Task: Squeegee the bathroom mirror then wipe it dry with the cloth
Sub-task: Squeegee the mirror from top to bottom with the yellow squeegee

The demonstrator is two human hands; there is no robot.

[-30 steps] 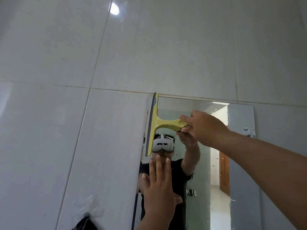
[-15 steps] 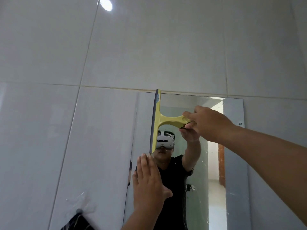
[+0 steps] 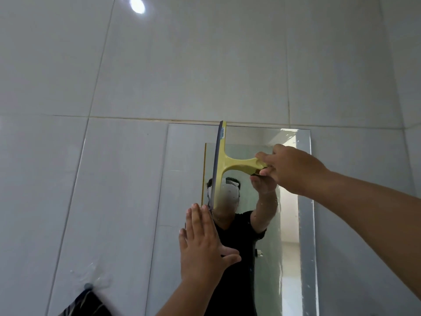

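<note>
Glossy pale tiles [image 3: 205,65] cover the wall, with a bright ceiling light reflected near the top. Set into the lower middle of that wall is the mirror [image 3: 186,160], a tall frameless panel whose top edge runs just under a grout line.

Reaching in from the right edge, the right arm stretches up and leftward, nearly straight, to the right hand [image 3: 293,169]. Its fingers and thumb curl round the end of the handle of the squeegee [image 3: 224,165], a firm grip with the knuckles toward the camera. The yellow squeegee is turned sideways: its handle lies level, and its long blade stands nearly upright against the glass, the top tip at the mirror's upper edge and the lower tip just above the other hand's fingertips.

From the bottom edge the left forearm rises to the left hand [image 3: 202,245], held flat with palm toward the glass, fingers straight and together pointing up, thumb spread out to the right. It holds nothing; whether the palm actually touches the glass I cannot tell.

At the lower left a dark cloth [image 3: 84,304] hangs from a small hook [image 3: 88,286] on the tiles, well apart from both hands.
</note>
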